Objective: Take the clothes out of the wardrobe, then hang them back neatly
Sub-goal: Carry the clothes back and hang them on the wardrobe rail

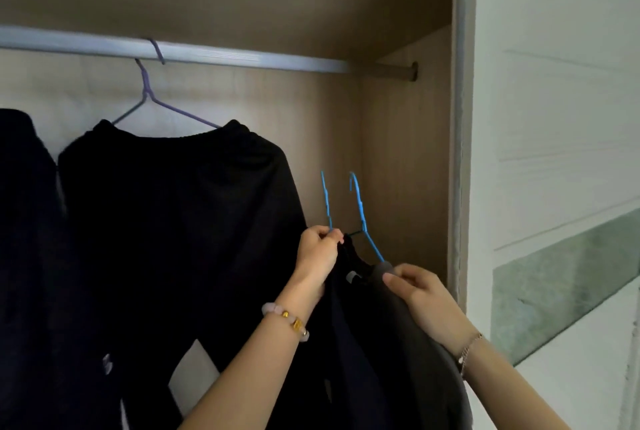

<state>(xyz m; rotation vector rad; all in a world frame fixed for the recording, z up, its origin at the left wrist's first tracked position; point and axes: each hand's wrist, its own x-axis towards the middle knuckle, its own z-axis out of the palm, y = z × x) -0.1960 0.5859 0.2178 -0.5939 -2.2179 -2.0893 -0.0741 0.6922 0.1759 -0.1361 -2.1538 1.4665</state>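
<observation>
holding a dark garment (367, 336) up in the lower right of the frame, both hands raised below the rail (214, 53). left hand (317, 253) at centre-right, fingers pinched narrow on the garment's neckline just where the blue hanger (363, 218) meets the cloth. right hand (420, 294) a little lower and to the right, fingers closed on the garment's shoulder over the hanger's arm, a grey patch of cloth at the fingertips. two blue wire ends stand up above the hands, one curved into a hook, neither touching the rail; whether they belong to one hanger or two, cannot tell. small white label (353, 276) shows inside the collar.

rail runs across the upper frame, left to right, into the wardrobe's side panel (398, 152). purple hanger (152, 90) hooked on the rail at upper left, carrying a black garment (173, 221) that fills the centre-left. another dark garment (24, 221) at the far left edge, hanger out of view.

beaded bracelet (287, 320) on left wrist, thin chain bracelet (469, 348) on right wrist. pale wall (554, 83) with a greenish band (571, 280) at right.
</observation>
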